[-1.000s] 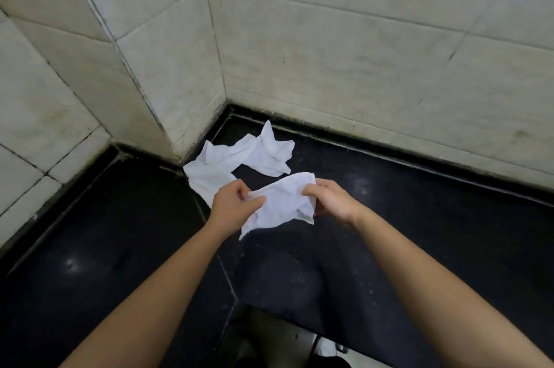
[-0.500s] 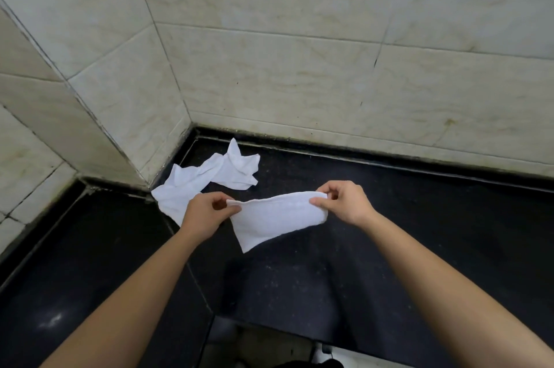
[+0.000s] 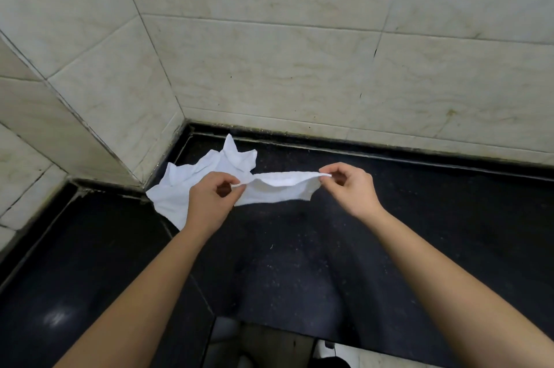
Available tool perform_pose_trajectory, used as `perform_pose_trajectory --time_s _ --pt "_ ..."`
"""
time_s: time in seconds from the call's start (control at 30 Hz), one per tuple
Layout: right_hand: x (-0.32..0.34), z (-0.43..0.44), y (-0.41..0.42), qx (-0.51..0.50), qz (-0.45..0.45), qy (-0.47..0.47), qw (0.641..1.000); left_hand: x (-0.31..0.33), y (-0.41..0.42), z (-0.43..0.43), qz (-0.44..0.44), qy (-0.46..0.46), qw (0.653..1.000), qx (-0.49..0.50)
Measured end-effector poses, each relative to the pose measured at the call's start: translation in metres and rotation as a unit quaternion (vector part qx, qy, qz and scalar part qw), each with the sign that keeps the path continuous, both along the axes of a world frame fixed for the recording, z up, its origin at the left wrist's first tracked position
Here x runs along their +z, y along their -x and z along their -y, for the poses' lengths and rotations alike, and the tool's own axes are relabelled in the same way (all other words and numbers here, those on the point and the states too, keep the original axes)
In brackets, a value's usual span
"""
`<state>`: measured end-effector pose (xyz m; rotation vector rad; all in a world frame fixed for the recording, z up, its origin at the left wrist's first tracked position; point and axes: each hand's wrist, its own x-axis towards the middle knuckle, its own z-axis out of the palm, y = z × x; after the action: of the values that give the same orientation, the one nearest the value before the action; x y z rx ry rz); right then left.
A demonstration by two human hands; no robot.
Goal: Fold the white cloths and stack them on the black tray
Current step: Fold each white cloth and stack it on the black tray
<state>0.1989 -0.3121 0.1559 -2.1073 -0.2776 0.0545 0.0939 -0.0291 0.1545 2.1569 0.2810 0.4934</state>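
One camera sits on the person's head. It looks forward and down into a tiled wall corner [image 3: 182, 106], with the left hand [image 3: 209, 202] and right hand [image 3: 351, 191] close below.

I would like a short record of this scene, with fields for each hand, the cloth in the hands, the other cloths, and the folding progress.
left hand: pinches one top corner of the held cloth
right hand: pinches the other top corner
held cloth: spread between the hands, above the black surface
other cloths: crumpled on the surface near the wall
progress: no folded stack visible
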Motion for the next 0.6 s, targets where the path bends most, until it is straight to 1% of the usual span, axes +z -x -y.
perform_pose_trajectory --time_s 0.07,0.13,0.17,0.23,0.33,0.4,0.47,0.6 --pt "-0.013 0.007 0.008 0.040 0.047 0.051 0.997 -0.011 0.010 -0.003 0.009 -0.090 0.995 -0.035" --pt "-0.039 0.019 0.020 0.121 0.102 0.158 0.975 -0.036 0.026 -0.003 -0.003 -0.196 0.978 -0.065" --pt "-0.056 0.026 0.028 0.164 0.099 0.221 0.956 -0.052 0.037 -0.002 -0.024 -0.238 0.968 -0.078" --pt "-0.087 0.036 0.047 0.229 0.043 0.320 0.918 -0.089 0.065 0.004 -0.071 -0.291 0.947 -0.117" --pt "-0.124 0.047 0.085 0.291 -0.022 0.394 0.872 -0.142 0.109 0.016 -0.156 -0.320 0.917 -0.179" --pt "-0.139 0.052 0.106 0.307 -0.045 0.416 0.855 -0.163 0.133 0.024 -0.196 -0.312 0.908 -0.197" --pt "-0.149 0.056 0.121 0.310 -0.043 0.423 0.850 -0.172 0.149 0.031 -0.212 -0.308 0.903 -0.213" --pt "-0.153 0.062 0.127 0.310 -0.022 0.414 0.855 -0.169 0.153 0.030 -0.206 -0.304 0.900 -0.235"
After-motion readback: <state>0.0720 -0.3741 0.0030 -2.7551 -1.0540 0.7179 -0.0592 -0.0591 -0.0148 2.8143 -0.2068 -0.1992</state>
